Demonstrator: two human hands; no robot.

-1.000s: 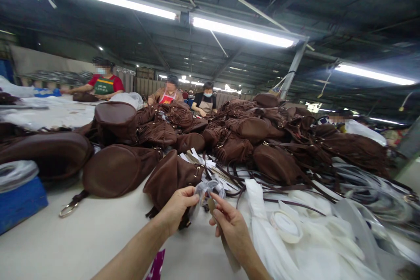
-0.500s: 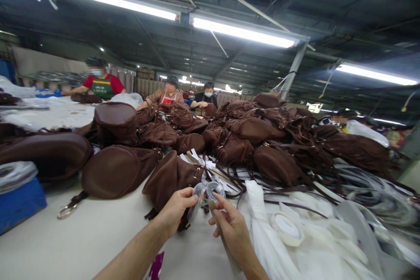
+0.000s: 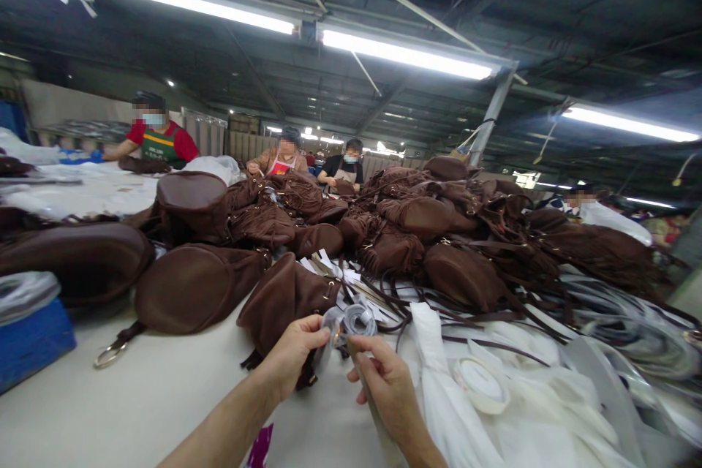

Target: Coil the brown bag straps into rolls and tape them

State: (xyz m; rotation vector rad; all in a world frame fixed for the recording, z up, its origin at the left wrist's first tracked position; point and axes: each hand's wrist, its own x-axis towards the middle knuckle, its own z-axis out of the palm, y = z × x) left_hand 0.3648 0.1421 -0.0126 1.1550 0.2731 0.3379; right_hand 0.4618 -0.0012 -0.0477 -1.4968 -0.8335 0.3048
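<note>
My left hand [image 3: 293,351] is closed, thumb against fingers, on a piece of clear plastic wrap [image 3: 327,329] that hangs below it. A narrow olive-tan strip [image 3: 373,409] is pinched in my right hand [image 3: 389,384], its lower end running down toward me. Just beyond the fingertips lies a coil of clear plastic strip [image 3: 360,319]; whether a finger touches it I cannot tell. Right behind my left hand rests a dark brown bag [image 3: 288,300] with gold-coloured rings and a tassel. Small bright parts near the wrap are too blurred to name.
Brown fringed bags [image 3: 417,216] are heaped across the table [image 3: 180,395]. A blue box [image 3: 36,340] stands at left. On the right are a roll of tape [image 3: 481,382], white sheeting [image 3: 542,417] and coiled clear plastic [image 3: 630,329]. Several co-workers sit beyond.
My right index finger has drawn back from the coil and curled onto the tan strip. My left hand has hardly moved. Co-workers behind have shifted slightly.
</note>
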